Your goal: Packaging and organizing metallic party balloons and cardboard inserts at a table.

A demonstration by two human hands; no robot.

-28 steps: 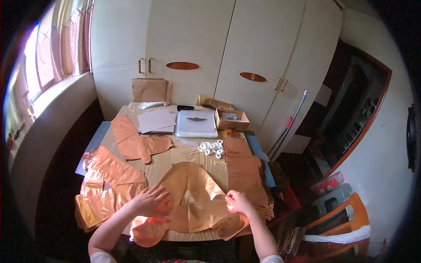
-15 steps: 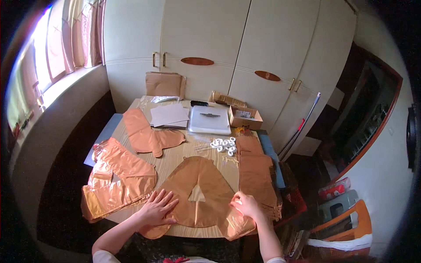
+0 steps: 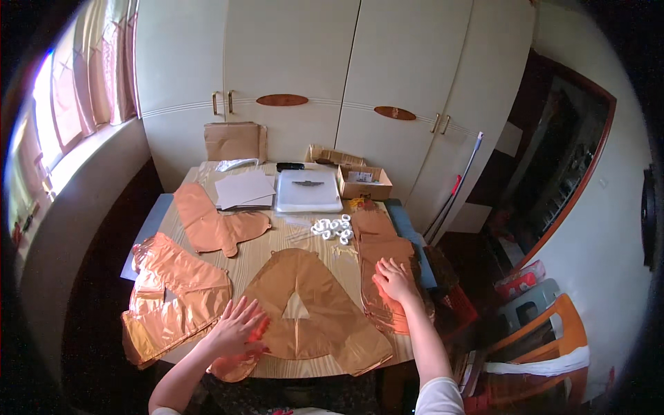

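Observation:
A flat rose-gold foil balloon shaped like a triangle with a hole (image 3: pixel 315 315) lies on the wooden table (image 3: pixel 294 242) in front of me. My left hand (image 3: pixel 235 328) rests flat with spread fingers on its lower left corner. My right hand (image 3: pixel 393 279) lies open on a stack of folded rose-gold foil balloons (image 3: pixel 387 273) at the table's right edge. Neither hand grips anything.
More foil balloons lie at the left (image 3: pixel 176 297) and centre left (image 3: pixel 218 225). White tape rolls (image 3: pixel 333 228), paper sheets (image 3: pixel 243 188), a white box (image 3: pixel 308 190) and a cardboard box (image 3: pixel 364 183) sit at the back. Cupboards stand behind; an orange chair (image 3: pixel 539 346) is at right.
My right hand moved from the triangular balloon's right edge onto the stack at the right. My left hand stayed on the balloon's lower left. The view shifted slightly.

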